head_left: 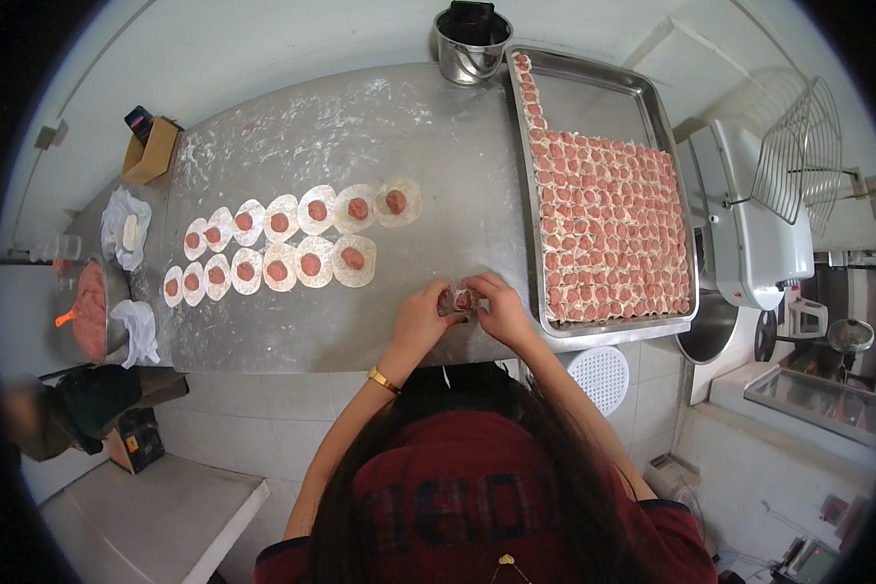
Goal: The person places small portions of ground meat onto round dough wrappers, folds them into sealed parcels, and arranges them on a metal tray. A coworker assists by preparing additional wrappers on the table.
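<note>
Near the front edge of the steel table (292, 336), my two hands meet around one small open-topped dumpling (463, 300) with pink meat showing at its top. Curled fingers of my left hand (419, 319) close on it from the left, partly hiding it. From the other side, my right hand (504, 310) pinches its rim. To the left lie two rows of round, floured dumpling wrappers (410, 194), each topped with a ball of meat. A large metal tray (599, 97) on the right holds many packed open-topped dumplings (608, 234); its back part is bare metal.
A metal pot (469, 60) stands behind the tray. At far left are a bowl of meat filling (90, 311), white cloths (136, 331) and a cardboard box (151, 154). A machine with a wire guard (749, 209) and a perforated stool (599, 380) stand right. Another person (78, 409) is at lower left.
</note>
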{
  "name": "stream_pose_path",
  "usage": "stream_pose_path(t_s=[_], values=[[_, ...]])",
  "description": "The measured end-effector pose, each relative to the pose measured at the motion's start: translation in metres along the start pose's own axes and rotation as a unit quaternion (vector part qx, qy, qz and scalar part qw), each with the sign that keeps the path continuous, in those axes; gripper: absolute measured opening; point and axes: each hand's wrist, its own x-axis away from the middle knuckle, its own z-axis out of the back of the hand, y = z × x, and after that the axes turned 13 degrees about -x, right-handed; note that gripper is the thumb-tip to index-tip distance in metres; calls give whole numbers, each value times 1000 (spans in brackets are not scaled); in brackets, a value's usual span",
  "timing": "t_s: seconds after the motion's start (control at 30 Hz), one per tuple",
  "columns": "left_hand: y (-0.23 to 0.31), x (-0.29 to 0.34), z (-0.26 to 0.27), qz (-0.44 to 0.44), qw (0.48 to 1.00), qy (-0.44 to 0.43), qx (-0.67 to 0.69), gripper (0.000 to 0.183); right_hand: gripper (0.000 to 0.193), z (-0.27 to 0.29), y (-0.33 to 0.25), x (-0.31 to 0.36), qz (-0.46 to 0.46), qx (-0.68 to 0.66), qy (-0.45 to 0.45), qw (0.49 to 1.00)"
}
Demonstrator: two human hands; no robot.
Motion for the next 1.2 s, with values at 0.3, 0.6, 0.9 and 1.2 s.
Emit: stream_pose_path(t_s=[0.3,0.6,0.9,1.2], values=[[-1,-2,-6,-6,998,11,61,28,28,-2,3,2,-12,-11,-7,1000],[4,1,-7,16,997,21,73,23,30,1,3,0,-13,18,-17,1000],[8,4,-7,34,998,41,46,24,40,1,12,0,-49,-33,-72,996],[17,8,-1,53,997,17,59,17,44,2,0,-1,-17,41,-117,992]])
